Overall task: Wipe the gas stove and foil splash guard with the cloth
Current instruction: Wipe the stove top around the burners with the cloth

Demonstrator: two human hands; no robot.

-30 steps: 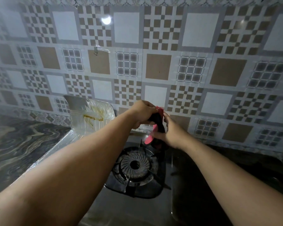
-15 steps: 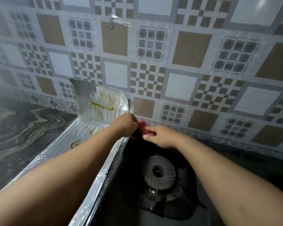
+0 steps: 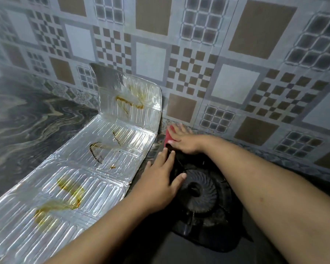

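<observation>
The cloth (image 3: 169,137) is red with a dark part and lies at the back left corner of the black gas stove (image 3: 179,250), close to the wall. My right hand (image 3: 185,141) presses down on it with spread fingers. Just in front, my left hand (image 3: 158,185) lies flat with its fingers apart, beside the round burner (image 3: 198,193); its fingertips touch the cloth's dark end. The foil splash guard (image 3: 107,149) lies flat to the left of the stove with its far panel folded upright. It carries several brown grease streaks.
A patterned tiled wall (image 3: 198,73) rises right behind the stove. A dark marbled countertop (image 3: 27,126) stretches to the left of the foil. The stove's dark top continues toward me and to the right.
Both hands held the cloth up above the burner a second ago. They have come down to the stove's back left corner, and the cloth now rests on the surface. My view has tilted down.
</observation>
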